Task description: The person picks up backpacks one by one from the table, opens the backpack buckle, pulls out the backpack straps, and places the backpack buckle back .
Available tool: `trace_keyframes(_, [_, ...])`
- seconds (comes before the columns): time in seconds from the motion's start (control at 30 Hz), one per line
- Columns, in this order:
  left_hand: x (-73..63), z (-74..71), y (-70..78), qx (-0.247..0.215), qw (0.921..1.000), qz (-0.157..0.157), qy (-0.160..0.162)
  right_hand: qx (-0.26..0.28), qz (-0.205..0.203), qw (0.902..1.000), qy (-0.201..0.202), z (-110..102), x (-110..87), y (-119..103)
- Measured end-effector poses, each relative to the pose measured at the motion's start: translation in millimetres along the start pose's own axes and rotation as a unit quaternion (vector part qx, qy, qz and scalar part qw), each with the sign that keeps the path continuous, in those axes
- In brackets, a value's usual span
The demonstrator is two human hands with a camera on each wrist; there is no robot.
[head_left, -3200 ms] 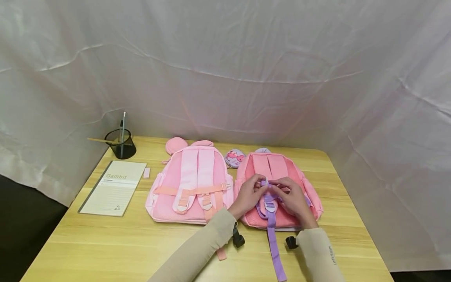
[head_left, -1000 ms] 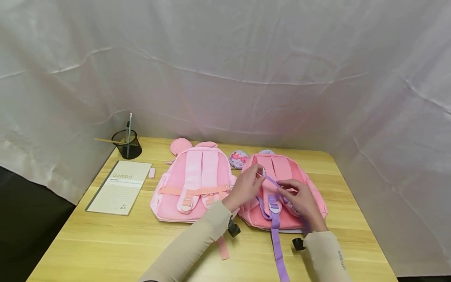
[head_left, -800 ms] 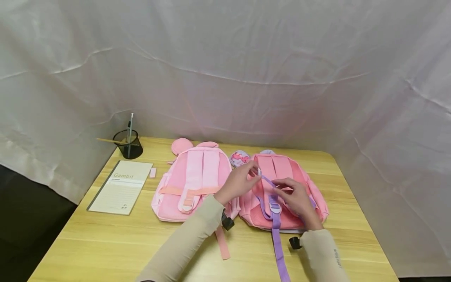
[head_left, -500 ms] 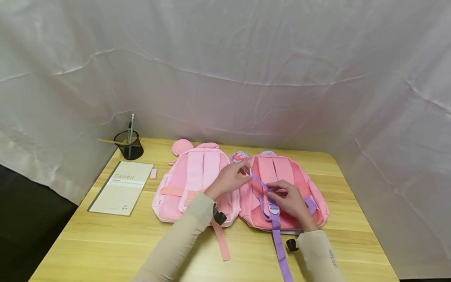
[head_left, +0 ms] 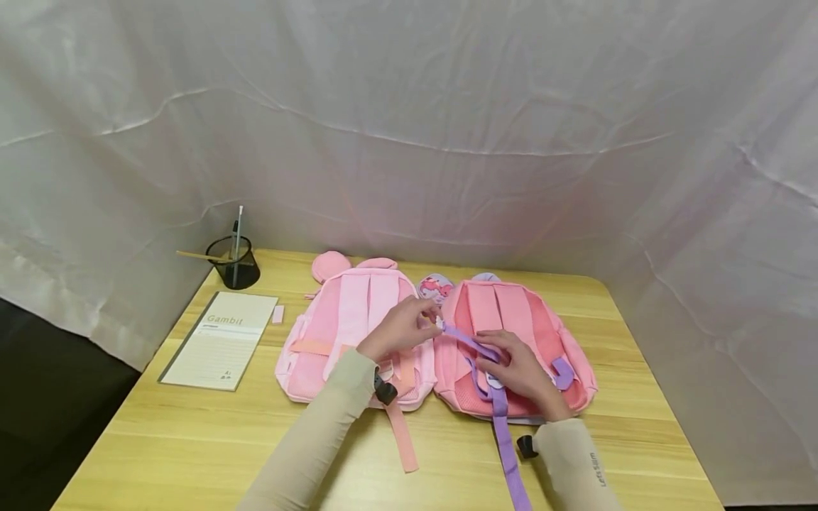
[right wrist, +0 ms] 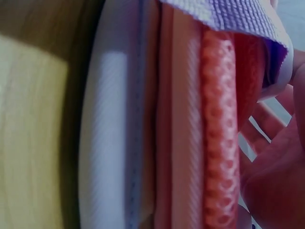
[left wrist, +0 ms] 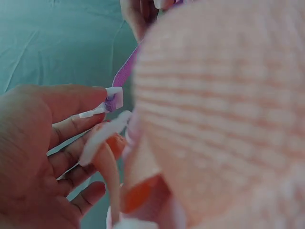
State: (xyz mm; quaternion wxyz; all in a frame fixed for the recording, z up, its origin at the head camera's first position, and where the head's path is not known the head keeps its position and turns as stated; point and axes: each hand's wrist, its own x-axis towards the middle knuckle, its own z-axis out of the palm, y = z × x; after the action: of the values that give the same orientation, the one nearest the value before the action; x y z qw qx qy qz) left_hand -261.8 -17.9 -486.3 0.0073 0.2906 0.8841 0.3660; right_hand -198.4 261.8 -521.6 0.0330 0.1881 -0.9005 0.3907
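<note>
Two child's backpacks lie side by side, straps up: a light pink one (head_left: pixel 297 372) and a coral pink one (head_left: pixel 543 312) to its right. With thumb and fingers my left hand (head_left: pixel 399 328) pinches a small white plastic buckle (left wrist: pixel 116 98) on the end of a purple strap (head_left: pixel 469 343), above the right edge of the light pink backpack. The strap runs slantwise to my right hand (head_left: pixel 516 369), whose thumb and fingers pinch it over the coral backpack. Orange webbing (left wrist: pixel 108 174) and a white buckle part hang beside the left hand's fingers. The right hand's fingertips are hidden in the right wrist view.
Left on the wooden table (head_left: pixel 192 454) lie a notebook (head_left: pixel 220 344) and a small pink eraser-like block (head_left: pixel 277 314); a black mesh pen cup (head_left: pixel 234 273) stands behind. An orange strap end (head_left: pixel 402 443) and a purple one (head_left: pixel 509 454) trail toward the front edge.
My left hand has moved left with the white buckle, from the coral backpack to the light pink one, stretching the purple strap across. My right hand has shifted slightly left and nearer.
</note>
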Motion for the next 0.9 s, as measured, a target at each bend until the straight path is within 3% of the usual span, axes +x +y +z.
trace_keyframes(0.53, [-3.4,12.6,-16.5,-0.023,0.9996,0.002,-0.015,-0.012,-0.006,0.9998,-0.016,6,-2.9,-1])
trace_keyframes(0.9, [-4.6,23.2,-23.5,-0.014,0.9999,0.008,0.008,-0.017,0.002,0.9997,-0.019,8,-2.0,2])
